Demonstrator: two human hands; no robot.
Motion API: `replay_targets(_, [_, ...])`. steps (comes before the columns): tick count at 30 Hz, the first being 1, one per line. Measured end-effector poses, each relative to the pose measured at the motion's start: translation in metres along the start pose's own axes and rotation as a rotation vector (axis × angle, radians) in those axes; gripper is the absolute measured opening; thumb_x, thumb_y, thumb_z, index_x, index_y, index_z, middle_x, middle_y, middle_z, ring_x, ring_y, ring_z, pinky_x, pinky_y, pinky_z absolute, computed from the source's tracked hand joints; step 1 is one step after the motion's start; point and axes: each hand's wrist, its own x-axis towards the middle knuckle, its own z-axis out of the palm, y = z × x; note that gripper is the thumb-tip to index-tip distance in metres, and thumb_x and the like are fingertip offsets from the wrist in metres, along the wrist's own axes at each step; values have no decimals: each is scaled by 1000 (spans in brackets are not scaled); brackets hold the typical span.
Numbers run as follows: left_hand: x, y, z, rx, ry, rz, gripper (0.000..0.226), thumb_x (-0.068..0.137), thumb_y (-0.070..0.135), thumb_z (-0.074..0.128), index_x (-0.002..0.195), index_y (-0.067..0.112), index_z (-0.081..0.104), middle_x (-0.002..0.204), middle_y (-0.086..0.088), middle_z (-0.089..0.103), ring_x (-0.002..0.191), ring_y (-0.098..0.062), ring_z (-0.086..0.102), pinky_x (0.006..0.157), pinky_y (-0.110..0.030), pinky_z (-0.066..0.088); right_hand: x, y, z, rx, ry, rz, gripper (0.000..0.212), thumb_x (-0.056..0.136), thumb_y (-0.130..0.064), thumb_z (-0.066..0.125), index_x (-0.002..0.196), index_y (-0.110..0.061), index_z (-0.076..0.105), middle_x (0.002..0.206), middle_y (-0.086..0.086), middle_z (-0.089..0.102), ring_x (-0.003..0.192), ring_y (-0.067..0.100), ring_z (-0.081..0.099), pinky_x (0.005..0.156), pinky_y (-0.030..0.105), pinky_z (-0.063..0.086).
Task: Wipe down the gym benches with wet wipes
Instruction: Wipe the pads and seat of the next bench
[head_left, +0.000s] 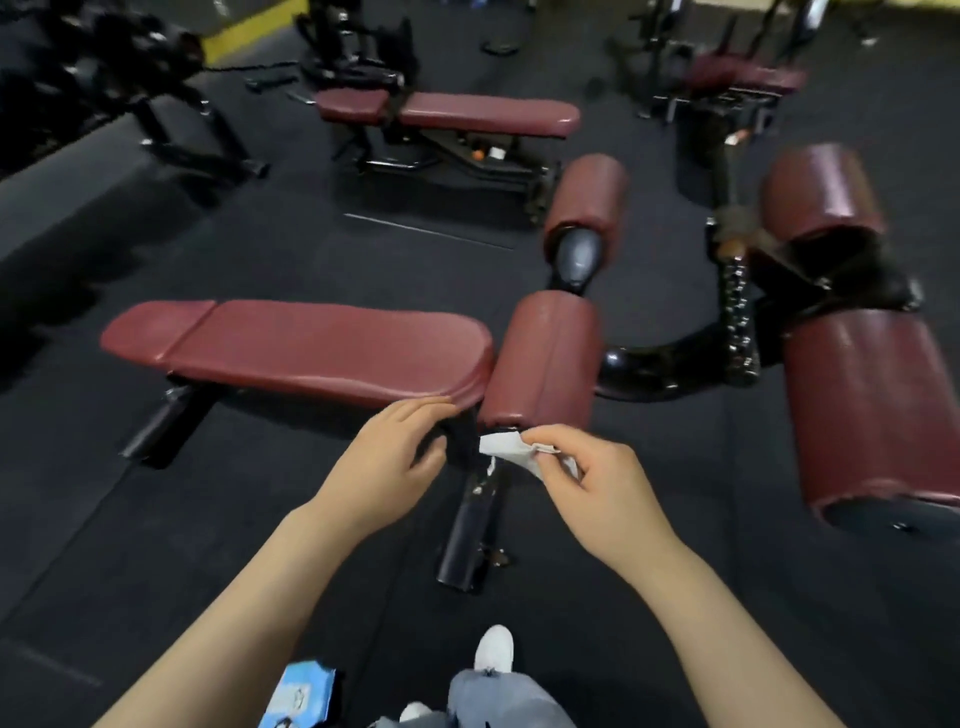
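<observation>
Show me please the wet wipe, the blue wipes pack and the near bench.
wet wipe (500, 448), head view, its white free corner.
blue wipes pack (304, 693), head view, its top face.
near bench (311, 345), head view, its maroon pad.

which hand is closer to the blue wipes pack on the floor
Left. The left hand is up at the near end of the bench, on the same side as the wipes pack below it. The right hand, pinching a wipe, is farther across.
</observation>
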Motion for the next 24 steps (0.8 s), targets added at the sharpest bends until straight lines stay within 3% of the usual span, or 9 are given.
replay_targets(3, [37, 15, 6, -44, -35, 70, 38, 97, 10, 52, 134, 17, 60, 138, 10, 55, 129, 1, 40, 105, 0, 15, 3, 16, -15, 2, 183, -53, 33, 93, -3, 58, 107, -29, 72, 99, -23, 67, 78, 1, 61, 72, 7, 42])
replay_targets(7, [73, 31, 16, -111, -65, 103, 40, 99, 12, 46, 136, 22, 58, 140, 18, 50, 128, 11, 34, 110, -9, 21, 19, 45, -17, -140, 345, -235, 39, 87, 8, 60, 112, -18, 72, 113, -18, 66, 108, 1, 59, 92, 22, 48])
replay_targets(9, [87, 36, 17, -123, -71, 117, 40, 99, 12, 46, 136, 23, 58, 140, 20, 50, 129, 10, 34, 113, -16, 25, 25, 57, -11, -214, 288, -314, 39, 85, 6, 58, 113, -16, 72, 118, -13, 67, 116, 4, 57, 98, 30, 48])
replay_targets(12, [104, 40, 20, -131, -79, 135, 39, 99, 10, 47, 135, 21, 59, 140, 19, 49, 127, 13, 32, 109, -5, 19, 26, 75, -8, -289, 188, -435, 38, 85, -1, 54, 115, -16, 72, 125, -10, 65, 125, 8, 53, 104, 30, 44])
replay_targets(15, [114, 41, 24, -153, -83, 122, 39, 100, 10, 45, 135, 20, 59, 141, 17, 50, 129, 11, 34, 107, -2, 17, 30, 89, -17, -332, 137, -570, 32, 88, -4, 55, 113, -15, 73, 124, -7, 66, 123, 9, 55, 104, 26, 43])
replay_targets(18, [124, 37, 23, -115, -109, 125, 40, 100, 11, 44, 136, 22, 58, 142, 18, 49, 133, 8, 35, 112, -9, 20, 54, 93, -28, -260, 111, -662, 25, 95, -3, 55, 113, -10, 73, 123, -2, 67, 119, 11, 59, 99, 34, 49])
replay_targets(21, [133, 32, 22, -60, -152, 151, 42, 101, 12, 43, 139, 23, 55, 145, 18, 46, 136, 7, 31, 109, -4, 13, 102, 91, -44, -168, 127, -642, 24, 94, 3, 57, 114, -2, 70, 125, 4, 65, 118, 12, 60, 100, 34, 48])
replay_targets(24, [139, 30, 23, -67, -153, 167, 43, 100, 10, 43, 139, 22, 56, 146, 17, 46, 135, 9, 30, 111, -4, 13, 157, 99, -57, -196, 254, -473, 32, 92, 8, 56, 118, -7, 68, 124, -1, 65, 118, 8, 60, 103, 33, 47])
